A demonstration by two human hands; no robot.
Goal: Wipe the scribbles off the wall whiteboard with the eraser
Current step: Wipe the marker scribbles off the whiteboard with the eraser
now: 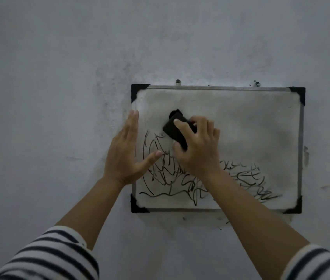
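Midway, the black block eraser (175,128) was gripped in the right hand (198,150) at ten o'clock on the metal-framed whiteboard (251,122) — steadied by the flat, open left hand (123,156); downward strokes were judged needed over the black scribbles (160,172) toward six o'clock.

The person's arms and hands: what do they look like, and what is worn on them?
The left sleeve and the right sleeve are striped, with dark bands on white running across them. Both end well above the wrist. The left hand and the right hand are bare: there are no gloves, and no ring, watch or bracelet shows.
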